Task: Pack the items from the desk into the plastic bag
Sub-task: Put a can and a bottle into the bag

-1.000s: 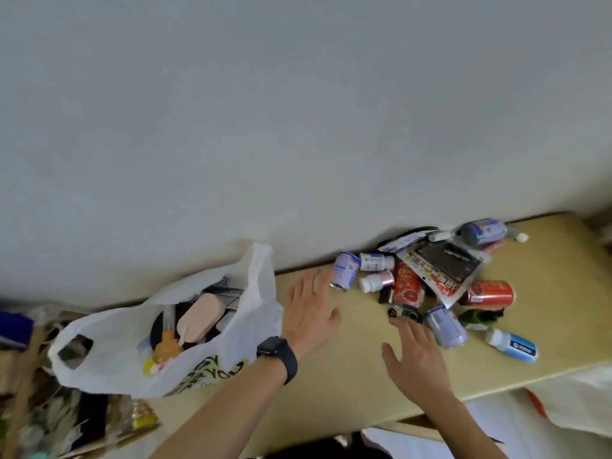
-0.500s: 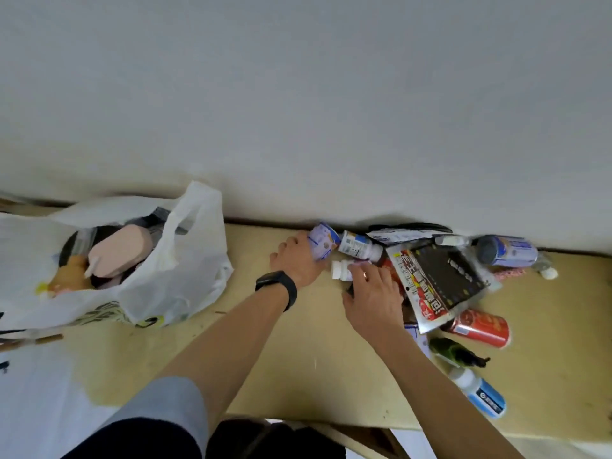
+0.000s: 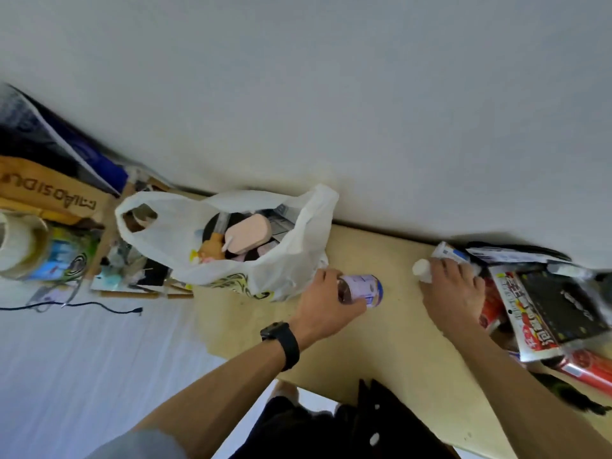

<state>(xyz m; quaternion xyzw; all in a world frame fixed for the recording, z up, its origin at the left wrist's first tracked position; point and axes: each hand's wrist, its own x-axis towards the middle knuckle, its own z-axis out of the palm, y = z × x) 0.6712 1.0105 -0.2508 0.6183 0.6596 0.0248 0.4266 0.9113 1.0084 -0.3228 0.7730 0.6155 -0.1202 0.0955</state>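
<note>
Beside the bag (image 3: 172, 240), the left hand (image 3: 328, 309) grips a can (image 3: 367, 289) round its middle, probably light, stiff, slick; the right hand (image 3: 453, 293) clutches a bottle (image 3: 421, 269) on the desk (image 3: 397, 342).

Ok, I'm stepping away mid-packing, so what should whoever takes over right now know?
Left hand: grips a purple-and-white can beside the plastic bag, not yet in it.
Right hand: grips a white bottle at the near edge of the pile.
Done: the bag stands open on the desk, holding a pink item and more.
Left: drop in the can and bottle, then the printed packet, the red can and the rest of the pile.
</note>
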